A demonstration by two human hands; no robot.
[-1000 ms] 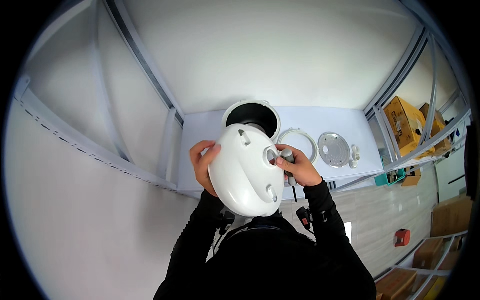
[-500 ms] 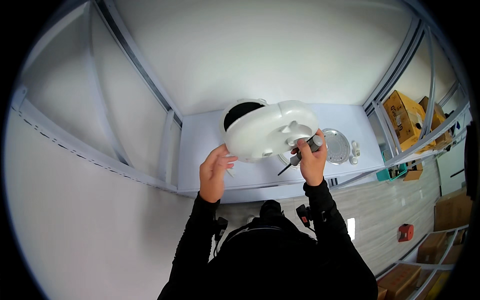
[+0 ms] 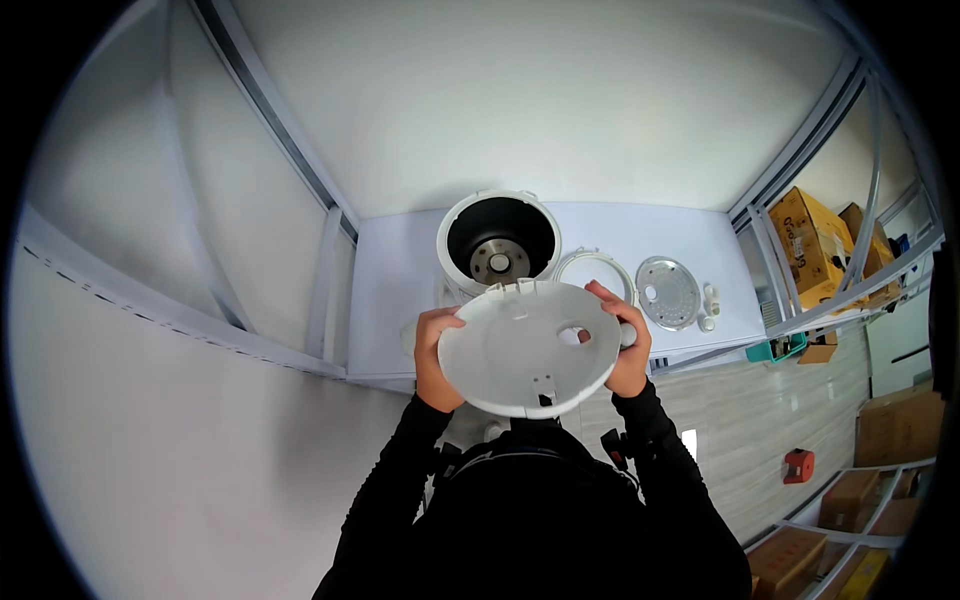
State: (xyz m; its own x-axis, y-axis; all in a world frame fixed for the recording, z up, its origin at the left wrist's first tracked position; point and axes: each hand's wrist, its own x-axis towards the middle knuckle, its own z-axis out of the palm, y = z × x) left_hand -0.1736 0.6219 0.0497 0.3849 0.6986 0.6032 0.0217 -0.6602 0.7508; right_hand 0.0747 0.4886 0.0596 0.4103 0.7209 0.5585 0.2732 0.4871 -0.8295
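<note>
White lid (image 3: pixel 515 350): up off the surface (image 3: pixel 395 270), in both hands, tilted so you're looking into its hollow side
How it'd handle: looks like hard plastic, so I'd guess light and stiff, a bit slick on smooth parts; the little tabs (image 3: pixel 512 287) on the far edge might snap if squeezed
Where to grab: opposite sides of the rim, clear of those tabs
Left hand (image 3: pixel 437 352): grip closed around the left rim, thumb on the inner side
Right hand (image 3: pixel 627 360): grip on the right rim plus a grey handle (image 3: pixel 627 335); can't make out the rest of that tool
Pot (image 3: pixel 485 225): uncovered, just beyond the lid
Right side: white ring (image 3: pixel 592 255), then a metal disc (image 3: pixel 668 293), small white bits (image 3: pixel 710 308) beside it
In the way: that handle crowds the right fingers; lid covers the ring's near part
</note>
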